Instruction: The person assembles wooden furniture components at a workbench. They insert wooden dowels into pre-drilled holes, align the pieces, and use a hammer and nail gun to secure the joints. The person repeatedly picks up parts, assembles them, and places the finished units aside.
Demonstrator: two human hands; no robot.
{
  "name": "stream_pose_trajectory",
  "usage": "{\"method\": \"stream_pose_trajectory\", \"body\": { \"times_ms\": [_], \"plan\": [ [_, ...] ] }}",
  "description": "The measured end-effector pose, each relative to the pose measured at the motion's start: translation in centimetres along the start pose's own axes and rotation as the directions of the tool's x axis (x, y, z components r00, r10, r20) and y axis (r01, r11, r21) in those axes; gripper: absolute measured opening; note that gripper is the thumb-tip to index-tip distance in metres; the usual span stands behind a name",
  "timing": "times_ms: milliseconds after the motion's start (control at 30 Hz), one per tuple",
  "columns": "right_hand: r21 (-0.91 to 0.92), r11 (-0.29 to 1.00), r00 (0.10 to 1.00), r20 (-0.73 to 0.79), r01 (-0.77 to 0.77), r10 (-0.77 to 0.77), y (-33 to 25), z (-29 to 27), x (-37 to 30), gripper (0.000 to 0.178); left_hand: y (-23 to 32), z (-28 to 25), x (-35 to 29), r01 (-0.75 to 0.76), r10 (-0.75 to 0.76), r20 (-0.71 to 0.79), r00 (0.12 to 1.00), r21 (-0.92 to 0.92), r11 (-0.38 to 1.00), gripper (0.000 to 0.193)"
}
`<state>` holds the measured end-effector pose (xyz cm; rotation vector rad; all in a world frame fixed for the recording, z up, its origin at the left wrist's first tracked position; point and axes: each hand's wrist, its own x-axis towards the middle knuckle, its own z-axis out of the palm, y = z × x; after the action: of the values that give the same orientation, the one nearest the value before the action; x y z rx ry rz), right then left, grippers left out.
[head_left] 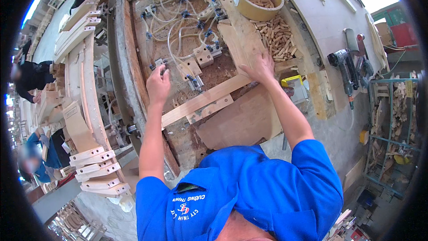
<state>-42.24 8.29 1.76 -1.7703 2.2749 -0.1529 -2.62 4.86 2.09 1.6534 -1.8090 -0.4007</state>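
My left hand (158,85) is closed beside a small dark fitting at the left of the machine bed; what its fingers hold, if anything, I cannot make out. My right hand (262,68) lies with its fingers spread on a pale wooden board (235,47), near a heap of wooden dowels (277,38). A long wooden strip (207,99) runs slantwise between my forearms, its right end by my right wrist. Beyond it lie clear air hoses (178,40) with blue fittings and wooden blocks (203,56). A shorter drilled wooden piece (209,109) sits on the near side of the strip.
A round yellow tub (258,0) of dowels stands at the far right of the bed. A brown sheet (240,122) lies close to my body. Power tools (347,69) rest on the right-hand table. Stacked drilled wooden parts (98,172) and co-workers (38,78) are at left.
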Motion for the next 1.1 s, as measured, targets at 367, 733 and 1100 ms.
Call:
{"method": "stream_pose_trajectory", "body": {
  "times_ms": [367, 733, 1100],
  "plan": [
    [0.26, 0.939, 0.95, -0.153, -0.227, 0.272, 14.3, 0.8, -21.4, 0.06, 7.9, -1.8, -22.2, 0.371, -0.291, 0.351, 0.89, -0.188, 0.909, 0.026],
    [0.259, 0.895, 0.907, -0.122, -0.364, 0.404, 17.9, 4.1, -20.4, 0.039, 11.8, 1.2, -24.0, -0.017, 0.022, 0.3, 0.954, -0.019, 1.0, 0.029],
    [0.856, 0.089, 0.843, 0.476, -0.51, 0.251, 19.2, 1.1, -21.9, 0.027, 9.1, 3.1, -20.5, -0.031, -0.033, 0.229, 0.973, 0.268, 0.963, 0.056]
  ]
}}
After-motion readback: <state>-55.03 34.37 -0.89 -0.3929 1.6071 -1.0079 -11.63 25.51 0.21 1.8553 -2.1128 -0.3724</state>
